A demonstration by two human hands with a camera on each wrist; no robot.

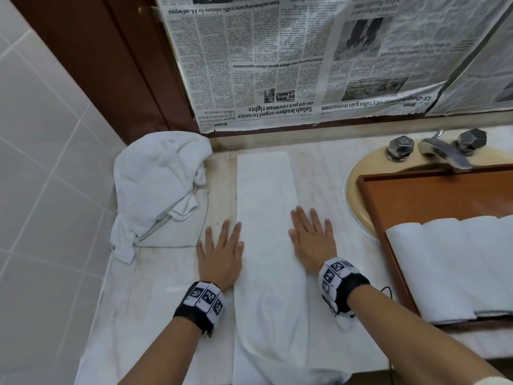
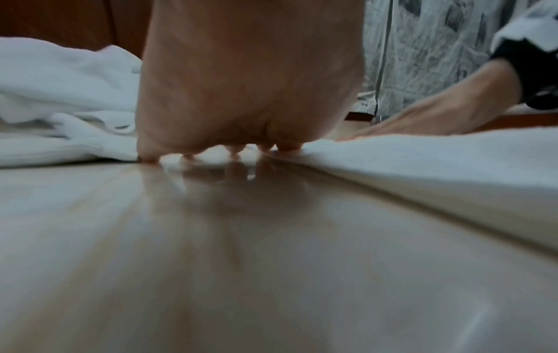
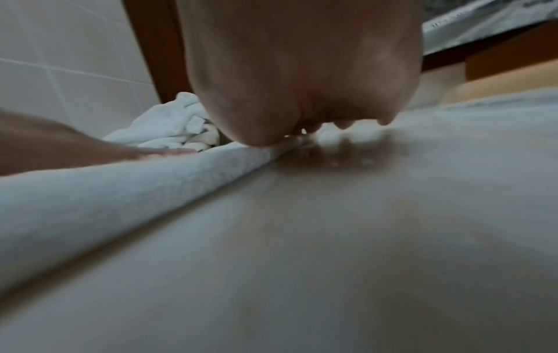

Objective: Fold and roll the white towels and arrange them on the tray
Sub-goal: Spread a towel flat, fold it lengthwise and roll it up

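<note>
Both hands lie flat with fingers straight and spread, gripping nothing: the left hand (image 1: 220, 252) rests palm-down on the counter (image 1: 155, 295) with its fingers against the left edge of a folded towel (image 1: 265, 232), while the right hand (image 1: 312, 240) rests along the towel's right edge, its fingers partly on the cloth. Each wrist carries a black band with black-and-white square markers.

Between the hands, the white towel is folded into a long narrow strip that runs from the near edge of the counter, where it is rumpled and hangs over, straight away toward the wall. From the left wrist view, the left hand (image 2: 247, 78) meets the counter at the towel's edge (image 2: 438, 172), with the right hand (image 2: 438, 119) lying on the cloth beyond it; from the right wrist view, the right hand (image 3: 302, 71) bears down just beside the towel's raised fold (image 3: 126, 191).

To the right, a wooden tray (image 1: 433, 195) sits over a beige sink (image 1: 358, 187) and holds rolled white towels (image 1: 449, 268) side by side at its near end. To the left, a loose pile of towels (image 1: 158, 184) is heaped in the corner by the tiled wall. Farther back stand the metal tap (image 1: 444, 152) and, above the counter, sheets of newspaper (image 1: 305, 56) covering the wall.
</note>
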